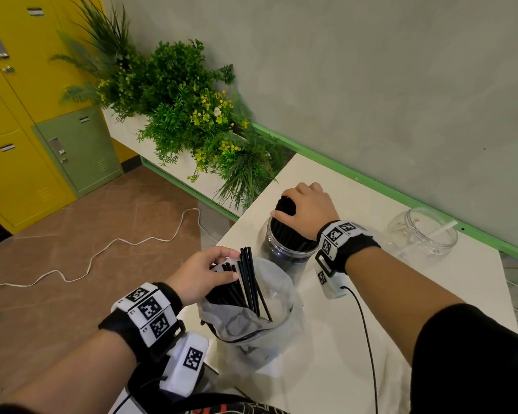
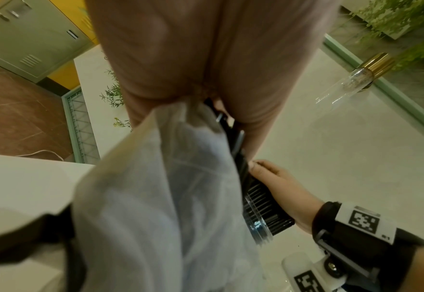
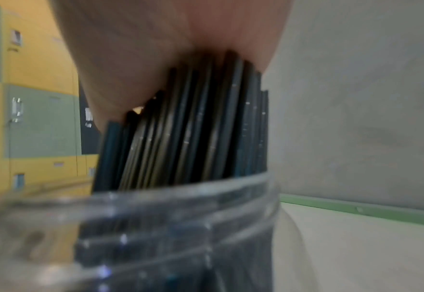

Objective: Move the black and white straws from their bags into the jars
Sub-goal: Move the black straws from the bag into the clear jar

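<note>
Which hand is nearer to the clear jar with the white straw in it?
Right. The right hand rests on black straws in the neighbouring jar; the left hand is farther off at the bag, away from the clear jar.

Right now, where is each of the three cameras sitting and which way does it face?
Head: worn high, looking down at the white table; shows both forearms, left hand at the bag of black straws, right hand on the straw-filled jar.
Left wrist: looks along the left hand's palm at the bag; the right hand shows too.
Right wrist: close under the right hand's palm, facing the jar's straws.
Shared: all three see the straw-filled jar.
</note>
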Action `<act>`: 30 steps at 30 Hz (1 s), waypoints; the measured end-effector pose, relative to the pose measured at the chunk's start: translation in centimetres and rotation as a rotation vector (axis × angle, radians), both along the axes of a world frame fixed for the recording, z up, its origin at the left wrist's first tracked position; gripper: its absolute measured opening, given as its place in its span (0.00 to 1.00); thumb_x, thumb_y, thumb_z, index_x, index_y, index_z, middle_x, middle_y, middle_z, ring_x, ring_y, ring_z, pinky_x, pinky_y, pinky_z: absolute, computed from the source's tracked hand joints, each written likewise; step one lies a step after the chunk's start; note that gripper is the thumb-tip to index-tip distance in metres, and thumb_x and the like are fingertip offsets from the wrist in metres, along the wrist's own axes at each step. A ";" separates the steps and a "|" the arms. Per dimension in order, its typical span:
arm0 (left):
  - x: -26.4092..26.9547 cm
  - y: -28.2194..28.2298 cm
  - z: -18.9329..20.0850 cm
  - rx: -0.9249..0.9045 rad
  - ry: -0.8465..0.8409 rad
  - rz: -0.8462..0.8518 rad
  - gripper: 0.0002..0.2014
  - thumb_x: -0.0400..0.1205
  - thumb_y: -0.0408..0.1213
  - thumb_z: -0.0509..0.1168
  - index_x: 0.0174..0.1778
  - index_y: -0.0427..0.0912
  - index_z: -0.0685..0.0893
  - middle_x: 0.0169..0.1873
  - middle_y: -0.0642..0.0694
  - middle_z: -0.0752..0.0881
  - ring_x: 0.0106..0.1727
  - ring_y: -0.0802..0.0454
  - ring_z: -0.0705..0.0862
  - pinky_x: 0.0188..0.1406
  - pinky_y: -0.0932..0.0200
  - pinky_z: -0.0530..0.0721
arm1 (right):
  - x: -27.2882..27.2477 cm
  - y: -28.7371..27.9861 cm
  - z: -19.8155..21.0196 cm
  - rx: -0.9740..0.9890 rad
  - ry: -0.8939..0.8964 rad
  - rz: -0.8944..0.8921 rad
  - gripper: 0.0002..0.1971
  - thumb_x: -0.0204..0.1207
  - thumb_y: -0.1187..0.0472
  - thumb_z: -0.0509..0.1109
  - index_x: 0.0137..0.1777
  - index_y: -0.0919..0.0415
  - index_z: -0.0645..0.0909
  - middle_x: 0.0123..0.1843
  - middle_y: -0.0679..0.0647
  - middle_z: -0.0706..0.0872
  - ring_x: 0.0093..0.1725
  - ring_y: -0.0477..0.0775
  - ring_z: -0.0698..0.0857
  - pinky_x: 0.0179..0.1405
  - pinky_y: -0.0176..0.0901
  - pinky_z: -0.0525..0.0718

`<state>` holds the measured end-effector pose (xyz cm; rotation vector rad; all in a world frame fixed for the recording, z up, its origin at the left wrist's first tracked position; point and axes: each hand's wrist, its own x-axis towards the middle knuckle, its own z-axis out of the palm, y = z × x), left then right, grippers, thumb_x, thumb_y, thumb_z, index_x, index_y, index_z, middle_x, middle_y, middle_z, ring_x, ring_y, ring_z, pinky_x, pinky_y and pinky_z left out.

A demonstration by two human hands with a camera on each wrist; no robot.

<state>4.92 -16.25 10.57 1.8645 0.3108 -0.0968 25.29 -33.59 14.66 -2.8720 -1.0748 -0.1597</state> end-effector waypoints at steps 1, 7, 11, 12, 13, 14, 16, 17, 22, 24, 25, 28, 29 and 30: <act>0.0 0.0 0.1 0.001 -0.001 -0.001 0.15 0.76 0.33 0.74 0.53 0.56 0.83 0.45 0.52 0.77 0.50 0.59 0.77 0.47 0.71 0.72 | 0.1 -0.1 -0.1 -0.017 0.023 0.004 0.27 0.77 0.33 0.59 0.67 0.50 0.76 0.63 0.52 0.80 0.63 0.59 0.73 0.59 0.54 0.75; 0.0 -0.1 0.1 0.013 -0.001 0.004 0.16 0.76 0.33 0.74 0.57 0.52 0.84 0.45 0.51 0.77 0.47 0.63 0.78 0.44 0.75 0.71 | -0.7 -1.6 1.1 0.343 -0.028 0.085 0.23 0.78 0.39 0.64 0.66 0.52 0.79 0.60 0.51 0.80 0.60 0.57 0.74 0.61 0.55 0.76; 0.0 -0.1 0.0 0.018 -0.002 0.007 0.16 0.76 0.32 0.74 0.57 0.52 0.84 0.45 0.51 0.78 0.47 0.63 0.78 0.39 0.81 0.71 | -2.4 -4.5 0.3 0.444 -0.086 0.163 0.20 0.76 0.43 0.68 0.60 0.54 0.82 0.56 0.51 0.80 0.56 0.55 0.74 0.60 0.50 0.76; 0.0 -0.2 0.0 0.016 -0.001 0.007 0.16 0.76 0.32 0.74 0.57 0.52 0.84 0.45 0.50 0.77 0.47 0.61 0.78 0.39 0.82 0.71 | -2.7 -5.1 -0.1 0.423 -0.093 0.175 0.23 0.74 0.41 0.70 0.63 0.54 0.81 0.59 0.52 0.79 0.58 0.56 0.74 0.61 0.50 0.76; 0.1 -0.2 -0.1 0.016 0.000 0.007 0.16 0.76 0.32 0.74 0.57 0.52 0.84 0.46 0.49 0.77 0.47 0.59 0.78 0.39 0.82 0.71 | -2.9 -5.7 -0.6 0.377 -0.083 0.180 0.28 0.72 0.39 0.71 0.67 0.53 0.78 0.63 0.53 0.78 0.61 0.57 0.73 0.63 0.51 0.74; 0.1 -0.3 -0.1 0.018 0.001 0.004 0.16 0.75 0.32 0.74 0.57 0.52 0.84 0.47 0.49 0.77 0.48 0.59 0.78 0.39 0.82 0.71 | -2.9 -6.0 -1.0 0.313 -0.055 0.175 0.33 0.69 0.38 0.72 0.72 0.52 0.74 0.68 0.53 0.75 0.65 0.59 0.72 0.66 0.54 0.73; 0.2 -0.4 -0.1 0.023 0.004 -0.001 0.16 0.75 0.32 0.74 0.57 0.51 0.84 0.47 0.49 0.77 0.48 0.59 0.78 0.40 0.81 0.71 | -2.5 -6.2 -1.6 0.213 0.028 0.144 0.41 0.67 0.38 0.75 0.77 0.51 0.67 0.74 0.54 0.69 0.69 0.60 0.69 0.70 0.56 0.71; 0.2 -0.4 -0.1 0.023 0.005 -0.005 0.16 0.75 0.32 0.74 0.57 0.52 0.84 0.47 0.49 0.77 0.47 0.60 0.77 0.40 0.81 0.71 | -2.2 -6.0 -1.6 0.211 0.049 0.123 0.42 0.67 0.39 0.77 0.78 0.52 0.66 0.74 0.54 0.68 0.69 0.60 0.69 0.70 0.57 0.72; 0.3 -0.7 -0.1 0.005 0.000 -0.026 0.16 0.75 0.32 0.74 0.56 0.54 0.84 0.49 0.47 0.78 0.51 0.61 0.78 0.45 0.78 0.71 | -1.9 -4.4 -1.1 0.234 -0.018 0.021 0.40 0.66 0.44 0.79 0.76 0.55 0.69 0.68 0.59 0.72 0.62 0.63 0.73 0.62 0.60 0.78; 0.3 -0.7 -0.1 -0.002 -0.007 -0.028 0.16 0.75 0.32 0.74 0.55 0.55 0.84 0.50 0.46 0.79 0.52 0.61 0.78 0.46 0.76 0.71 | -2.4 -4.4 -1.3 0.233 -0.078 -0.036 0.40 0.66 0.40 0.78 0.76 0.53 0.69 0.70 0.57 0.71 0.64 0.62 0.72 0.64 0.58 0.75; 0.3 -0.6 -0.2 -0.004 -0.008 -0.026 0.16 0.75 0.33 0.74 0.54 0.55 0.84 0.51 0.44 0.80 0.53 0.61 0.78 0.46 0.76 0.71 | -3.0 -4.6 -1.4 0.279 -0.108 -0.051 0.39 0.67 0.40 0.77 0.76 0.53 0.69 0.71 0.56 0.71 0.65 0.61 0.71 0.64 0.56 0.73; 0.3 -0.5 -0.4 0.003 -0.004 -0.021 0.16 0.76 0.33 0.74 0.57 0.53 0.84 0.57 0.39 0.82 0.58 0.55 0.79 0.46 0.77 0.72 | -6.1 -5.1 -2.0 0.524 -0.070 0.008 0.30 0.72 0.44 0.74 0.71 0.54 0.73 0.66 0.54 0.74 0.64 0.55 0.71 0.65 0.48 0.71; 0.4 -0.5 -0.4 0.005 -0.005 -0.022 0.16 0.76 0.33 0.74 0.57 0.52 0.84 0.58 0.39 0.82 0.59 0.54 0.79 0.46 0.77 0.72 | -7.6 -5.2 -2.4 0.589 0.027 0.057 0.27 0.74 0.45 0.72 0.69 0.55 0.75 0.63 0.52 0.75 0.62 0.52 0.73 0.65 0.44 0.73; 0.4 -0.6 -0.4 0.002 -0.009 -0.024 0.16 0.76 0.33 0.74 0.57 0.52 0.84 0.57 0.40 0.83 0.60 0.54 0.79 0.47 0.77 0.73 | -9.2 -5.2 -2.7 0.624 0.154 0.100 0.24 0.74 0.45 0.71 0.67 0.56 0.77 0.60 0.49 0.77 0.59 0.49 0.76 0.62 0.42 0.75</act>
